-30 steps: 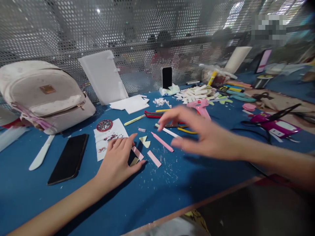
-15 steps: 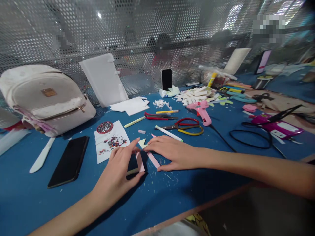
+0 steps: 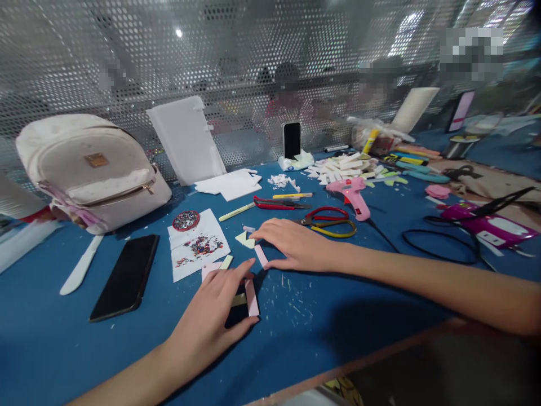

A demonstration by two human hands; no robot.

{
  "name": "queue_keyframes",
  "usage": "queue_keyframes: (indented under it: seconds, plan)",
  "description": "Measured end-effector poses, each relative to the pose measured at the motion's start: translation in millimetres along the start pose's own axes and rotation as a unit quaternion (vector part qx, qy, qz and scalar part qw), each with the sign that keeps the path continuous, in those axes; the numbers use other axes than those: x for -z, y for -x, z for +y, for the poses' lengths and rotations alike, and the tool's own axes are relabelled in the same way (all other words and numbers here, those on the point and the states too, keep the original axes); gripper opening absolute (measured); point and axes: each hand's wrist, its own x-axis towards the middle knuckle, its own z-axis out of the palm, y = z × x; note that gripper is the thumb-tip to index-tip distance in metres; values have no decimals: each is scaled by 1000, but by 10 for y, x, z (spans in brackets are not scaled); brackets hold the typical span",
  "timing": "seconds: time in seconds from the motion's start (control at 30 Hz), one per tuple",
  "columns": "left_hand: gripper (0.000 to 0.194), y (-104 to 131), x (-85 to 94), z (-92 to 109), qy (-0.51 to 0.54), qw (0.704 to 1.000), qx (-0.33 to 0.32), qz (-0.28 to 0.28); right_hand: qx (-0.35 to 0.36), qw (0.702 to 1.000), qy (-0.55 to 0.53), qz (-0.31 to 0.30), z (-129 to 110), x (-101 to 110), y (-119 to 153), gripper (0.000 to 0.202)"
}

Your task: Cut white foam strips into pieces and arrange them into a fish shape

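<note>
On the blue table, my left hand (image 3: pixel 215 304) is closed around a small pink-edged frame (image 3: pixel 252 298), its thumb and fingers at the two ends of the pink side. Part of a pale green strip shows inside it under my palm. My right hand (image 3: pixel 291 245) grips a separate pink strip (image 3: pixel 261 256) between thumb and fingertips, farther back and a little to the right. Pale green triangular pieces (image 3: pixel 245 239) lie beside its fingertips. Another pink piece (image 3: pixel 210 270) and a light green piece (image 3: pixel 227 262) are just behind my left hand.
Left are a black phone (image 3: pixel 127 279), white knife (image 3: pixel 82 265), backpack (image 3: pixel 101 175) and paper with glitter (image 3: pixel 180 265). Behind my right hand lie red-and-yellow scissors (image 3: pixel 333 228), a red cutter (image 3: pixel 274 204) and a pink glue gun (image 3: pixel 357 200); a purple device (image 3: pixel 486 220) lies right.
My hands have moved apart: the left one nearer the table's front edge with the frame, the right one farther back with the pink strip. The pieces behind my left hand have come into view.
</note>
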Motion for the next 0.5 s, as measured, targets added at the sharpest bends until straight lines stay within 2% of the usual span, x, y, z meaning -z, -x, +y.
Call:
queue_keyframes:
  seconds: [0.07,0.17,0.23,0.3,0.37,0.5]
  plan:
    - [80,-34,5,-30,-3,1000,-2,6,-28,1000,7,6,30,85,39,46]
    - [78,-90,16,-54,-8,1000,-9,11,-87,996,24,-27,22,174,110,19]
    - [78,-136,21,-59,-12,1000,-15,13,-124,990,48,-54,-19,170,149,20]
    - [80,-190,23,-57,-15,1000,-23,11,-146,985,69,-63,-74,123,171,29]
    - [83,-241,19,-49,-16,999,-34,5,-153,983,81,-62,-125,71,176,37]
    - [86,-261,0,-3,-10,998,-64,-25,-161,981,78,-71,-180,75,160,36]
